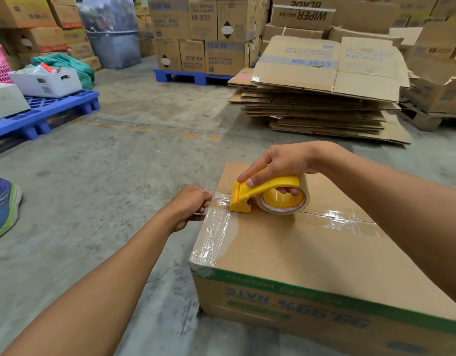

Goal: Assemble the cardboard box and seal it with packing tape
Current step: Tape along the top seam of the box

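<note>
A closed brown cardboard box (311, 253) with green print on its near side stands on the concrete floor. Clear tape (216, 227) runs along its left top edge and across the centre seam. My right hand (275, 165) grips a yellow tape dispenser (263, 194) holding a roll of clear tape, which rests on the box top near the left edge. My left hand (191, 205) pinches the loose end of the tape just off the box's left edge, stretched from the dispenser's blade.
A stack of flattened cartons (324, 98) lies beyond the box. Blue pallets stand at the left (49, 111) and at the back (193, 77), loaded with a white bin (47, 82) and stacked cartons. A shoe (3, 204) is at the far left.
</note>
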`<state>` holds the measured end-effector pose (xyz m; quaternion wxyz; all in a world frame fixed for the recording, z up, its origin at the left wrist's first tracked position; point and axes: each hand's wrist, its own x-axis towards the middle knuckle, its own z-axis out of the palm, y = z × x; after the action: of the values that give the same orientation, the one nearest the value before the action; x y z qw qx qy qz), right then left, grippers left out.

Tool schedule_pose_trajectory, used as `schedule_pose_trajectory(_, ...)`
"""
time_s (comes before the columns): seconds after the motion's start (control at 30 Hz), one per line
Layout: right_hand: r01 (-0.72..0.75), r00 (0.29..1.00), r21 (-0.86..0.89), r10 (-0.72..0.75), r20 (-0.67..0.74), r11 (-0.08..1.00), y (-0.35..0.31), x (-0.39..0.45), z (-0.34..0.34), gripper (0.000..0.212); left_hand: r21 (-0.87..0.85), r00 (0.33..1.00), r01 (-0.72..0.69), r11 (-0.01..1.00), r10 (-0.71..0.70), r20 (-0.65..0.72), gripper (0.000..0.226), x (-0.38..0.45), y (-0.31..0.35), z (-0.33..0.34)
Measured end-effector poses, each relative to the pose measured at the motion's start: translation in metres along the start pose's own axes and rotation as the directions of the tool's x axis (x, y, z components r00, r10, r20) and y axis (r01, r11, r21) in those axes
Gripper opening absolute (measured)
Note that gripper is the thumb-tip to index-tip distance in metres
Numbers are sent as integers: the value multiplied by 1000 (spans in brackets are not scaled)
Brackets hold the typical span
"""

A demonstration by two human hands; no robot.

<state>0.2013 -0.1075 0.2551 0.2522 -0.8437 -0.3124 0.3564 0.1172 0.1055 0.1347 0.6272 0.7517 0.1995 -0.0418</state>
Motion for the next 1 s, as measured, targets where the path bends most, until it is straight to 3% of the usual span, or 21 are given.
schedule_pose_trajectory(0.27, 3, 1000, -6, -3, -11, 1000, 1, -1, 2, 35, -212, 977, 209, 955, -196, 81, 22, -1, -8, 1)
schedule_pose_trajectory(0.4, 11, 1000, -16, -12, -20, 1000, 1, -1, 4, 35, -5, 953, 299, 954, -298, 60, 41, 5, -47, -13)
schedule_pose_trajectory(0.5, 16, 1000, -9, -16, -22, 1000, 2, -1, 4, 35, -8, 985, 60, 998, -61, -163, 29, 8, -49, -11)
schedule_pose_trajectory(0.57, 16, 1000, -4, -16, -17, 1000, 3, -1, 3, 35, 128, 912, -200, 971, 232, -339, 35, 1, -27, -8)
schedule_pose_trajectory(0.63, 16, 1000, -5, -16, -14, 1000, 5, 1, 2, 35, 358, 850, -424, 832, 502, -160, 49, -12, -3, 2)
schedule_pose_trajectory(0.67, 16, 1000, -5, -17, -14, 1000, 4, 1, 2, 35, 459, 835, -489, 742, 550, 1, 54, -17, 4, 9)
schedule_pose_trajectory(0.73, 15, 1000, -1, -15, -3, 1000, 3, 2, 1, 34, 556, 845, -523, 646, 477, 241, 57, -22, 4, 24)
schedule_pose_trajectory(0.87, -13, 998, -14, 14, 56, 1000, 3, 5, -3, 32, 545, 857, -513, 663, 428, 285, 53, -23, -10, 27)
schedule_pose_trajectory(1.0, -20, 997, -20, 22, 77, 1000, 8, 6, -7, 35, 699, 857, -512, 500, 353, 375, 65, -23, -12, 21)
